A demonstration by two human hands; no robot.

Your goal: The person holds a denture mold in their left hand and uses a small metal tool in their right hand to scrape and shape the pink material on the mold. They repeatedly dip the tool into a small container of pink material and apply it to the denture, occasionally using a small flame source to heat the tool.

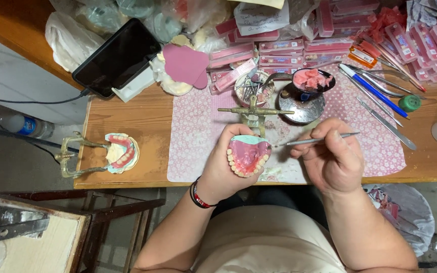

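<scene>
the pink denture model point(249, 154) sat in the left hand point(228, 164) just above the near edge of the bench point(142, 126), its arch of teeth curving toward the person and its flat pale-green back pointing away, toward the brass articulator point(255, 112) just beyond it. the left hand's fingers were curled closed around the model from the left and below. the right hand point(332, 156), just right of the model, was closed in a pen-like grip on a thin metal instrument point(319, 139); the tool's long axis ran nearly level, left to right, with its tip aimed at the model's right edge, close to it, though contact could not be told.

beyond the model, at the back of the bench, lay stacks of long flat pink boxes point(279, 50), some in clear bags. a small orange packet point(362, 56) lay to the model's far right among loose metal tools. a black phone point(117, 56) leaned far left of the model, beyond a second denture on a wire frame point(120, 151).
</scene>
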